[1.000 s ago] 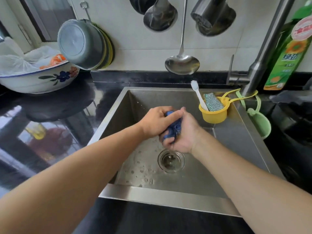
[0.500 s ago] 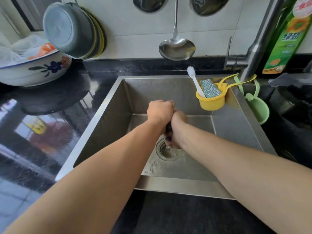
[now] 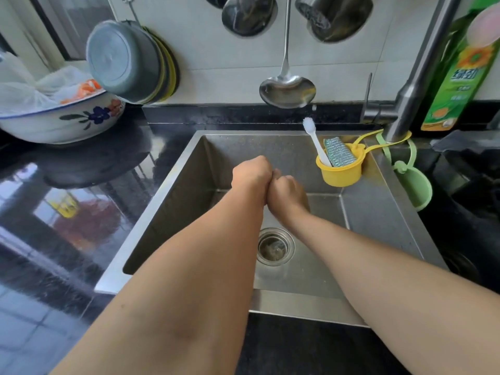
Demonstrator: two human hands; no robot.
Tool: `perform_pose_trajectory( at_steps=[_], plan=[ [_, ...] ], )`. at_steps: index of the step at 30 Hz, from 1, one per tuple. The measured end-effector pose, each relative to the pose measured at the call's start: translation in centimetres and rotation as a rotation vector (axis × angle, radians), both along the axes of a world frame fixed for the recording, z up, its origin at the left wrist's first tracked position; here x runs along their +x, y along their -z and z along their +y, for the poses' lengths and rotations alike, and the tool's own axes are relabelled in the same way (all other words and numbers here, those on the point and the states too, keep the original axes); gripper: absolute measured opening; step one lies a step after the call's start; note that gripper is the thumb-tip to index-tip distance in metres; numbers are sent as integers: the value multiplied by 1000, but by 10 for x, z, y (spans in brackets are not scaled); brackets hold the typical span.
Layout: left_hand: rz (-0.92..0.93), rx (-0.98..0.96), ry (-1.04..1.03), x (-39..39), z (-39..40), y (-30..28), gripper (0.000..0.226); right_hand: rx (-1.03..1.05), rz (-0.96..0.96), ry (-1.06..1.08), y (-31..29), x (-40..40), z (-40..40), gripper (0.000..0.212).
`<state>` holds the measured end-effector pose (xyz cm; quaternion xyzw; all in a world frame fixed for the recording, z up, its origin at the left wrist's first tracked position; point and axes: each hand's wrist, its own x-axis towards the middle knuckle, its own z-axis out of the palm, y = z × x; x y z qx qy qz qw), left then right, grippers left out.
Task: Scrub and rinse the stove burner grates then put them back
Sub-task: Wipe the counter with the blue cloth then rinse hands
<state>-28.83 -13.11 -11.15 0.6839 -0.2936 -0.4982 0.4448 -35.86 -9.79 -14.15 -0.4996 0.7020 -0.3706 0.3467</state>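
Hands: left hand (image 3: 253,175) and right hand (image 3: 287,192) are fisted, pressed together over the sink (image 3: 173,212); what they clutch, I cannot tell.
Grates: none in view.
Advice: wring low, above the drain (image 3: 275,246).
Materials: brushed steel basin, glossy black counter (image 3: 67,201), yellow plastic cup (image 3: 339,171).

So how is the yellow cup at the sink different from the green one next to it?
The yellow plastic cup hangs inside the steel sink, while the pale green plastic cup hangs outside it, over the black counter. The yellow one holds a white toothbrush and a teal scrubbing sponge; nothing sticks out of the green one. Both hang by loops around the metal tap.
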Motion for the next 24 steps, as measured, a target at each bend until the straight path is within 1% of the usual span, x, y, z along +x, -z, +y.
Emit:
perform_pose_trajectory(
  at_steps=[2,4,5,8,9,10,11,12,13,14,15,16,17,18,19,20,21,22,23,24],
  plan=[
    [30,-11,-21,0,0,-3,6,-70,100,-51,-5,-2,3,61],
    [44,-38,-9,2,-1,-5,7,-129,208,-104,-6,-2,5,64],
    [47,-49,0,5,0,-7,9,-116,228,-146,-7,-1,5,65],
    [-111,-20,182,20,2,0,29,-15,224,-283,-7,-9,1,63],
    [-139,11,188,26,4,3,28,22,188,-269,-11,-16,1,59],
    [-184,24,186,34,11,4,24,38,70,-233,-16,-23,-1,54],
    [-192,40,143,44,17,10,24,78,-114,-209,-19,-35,-4,47],
    [-162,61,123,55,20,16,28,128,-319,-214,-19,-48,-8,40],
    [-77,86,108,63,24,23,35,315,-451,-315,-11,-63,-12,35],
    [12,115,105,71,28,30,41,514,-450,-477,-4,-73,-14,31],
    [93,156,111,75,33,34,48,678,-227,-602,5,-80,-4,37],
    [164,194,121,79,36,36,53,712,-103,-707,27,-93,0,48],
    [212,230,145,80,40,36,55,776,119,-725,31,-95,3,55],
    [248,239,177,81,41,34,55,673,204,-673,22,-88,-2,52],
    [287,230,200,79,45,31,52,540,125,-581,6,-79,-5,48],
    [334,203,228,77,46,30,49,432,-80,-532,-6,-72,-5,48],
    [362,173,261,75,49,26,45,464,-354,-565,-15,-67,0,50],
    [386,132,299,76,50,21,39,464,-498,-671,-26,-55,9,49],
    [398,98,336,74,53,19,34,438,-486,-782,-26,-48,17,45],
    [414,60,336,75,52,18,29,385,-375,-862,-23,-41,22,41]
  ],
)
